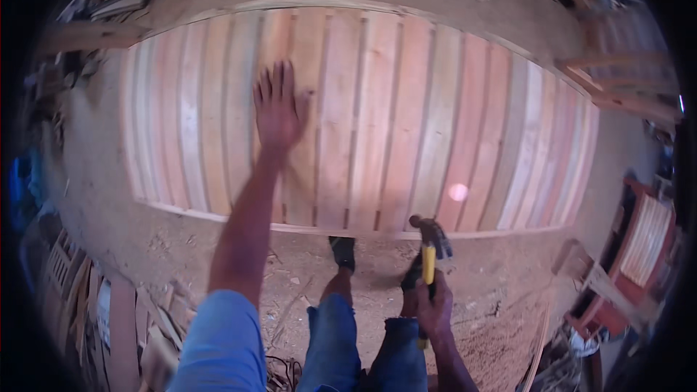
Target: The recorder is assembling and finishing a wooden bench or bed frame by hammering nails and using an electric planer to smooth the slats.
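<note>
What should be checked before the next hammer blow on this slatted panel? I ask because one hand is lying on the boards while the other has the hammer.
1. Hammer gripped firmly: ok, right hand is wrapped around its yellow handle.
2. Left hand away from the hammer head: ok, it lies flat far up the slatted wooden panel, well apart from the hammer.
3. Panel lying flat on the dirt ground: ok as far as seen.
4. Nail in place at the near edge: cannot tell, none is visible.
5. Feet away from the strike spot: not ok, a shoe is right at the panel's near edge.
</note>
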Demonstrator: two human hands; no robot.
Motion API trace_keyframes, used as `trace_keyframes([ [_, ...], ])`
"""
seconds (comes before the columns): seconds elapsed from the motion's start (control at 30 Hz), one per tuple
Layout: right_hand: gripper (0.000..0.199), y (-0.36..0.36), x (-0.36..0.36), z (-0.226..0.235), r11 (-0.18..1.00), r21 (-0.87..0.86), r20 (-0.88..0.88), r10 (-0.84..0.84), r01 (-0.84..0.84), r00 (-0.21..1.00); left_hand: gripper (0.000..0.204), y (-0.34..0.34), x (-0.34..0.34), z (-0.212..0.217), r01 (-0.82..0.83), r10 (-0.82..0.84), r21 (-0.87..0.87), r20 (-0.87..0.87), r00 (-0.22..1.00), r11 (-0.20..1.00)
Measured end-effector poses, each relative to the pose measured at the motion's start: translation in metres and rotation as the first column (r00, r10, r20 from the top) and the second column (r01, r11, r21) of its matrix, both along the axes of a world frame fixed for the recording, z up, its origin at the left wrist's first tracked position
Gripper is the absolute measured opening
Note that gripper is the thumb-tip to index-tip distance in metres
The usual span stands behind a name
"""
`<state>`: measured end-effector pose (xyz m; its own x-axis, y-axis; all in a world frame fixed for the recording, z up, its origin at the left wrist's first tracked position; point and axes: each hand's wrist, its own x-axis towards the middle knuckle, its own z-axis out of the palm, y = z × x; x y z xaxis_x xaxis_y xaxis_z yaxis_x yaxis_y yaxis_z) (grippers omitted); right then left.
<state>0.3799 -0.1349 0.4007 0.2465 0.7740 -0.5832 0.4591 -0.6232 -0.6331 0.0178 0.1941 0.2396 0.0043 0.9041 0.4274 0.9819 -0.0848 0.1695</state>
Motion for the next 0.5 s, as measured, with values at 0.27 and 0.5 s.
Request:
trace_keyframes([
  [0.27, 0.061, 0.190, -0.092, -0.043, 0.827, 0.268, 0.159, 0.468, -0.494, 0.869, 0.094, -0.139, -0.059, -0.015, -0.584, 0.622, -0.244, 0.124, 0.773, 0.774],
  [0.5, 0.063, 0.268, -0.225, -0.074, 0.503, 0.546, 0.291, 0.636, -0.670, 0.714, 0.098, -0.141, -0.062, -0.025, -0.576, 0.634, -0.299, 0.150, 0.759, 0.761],
])
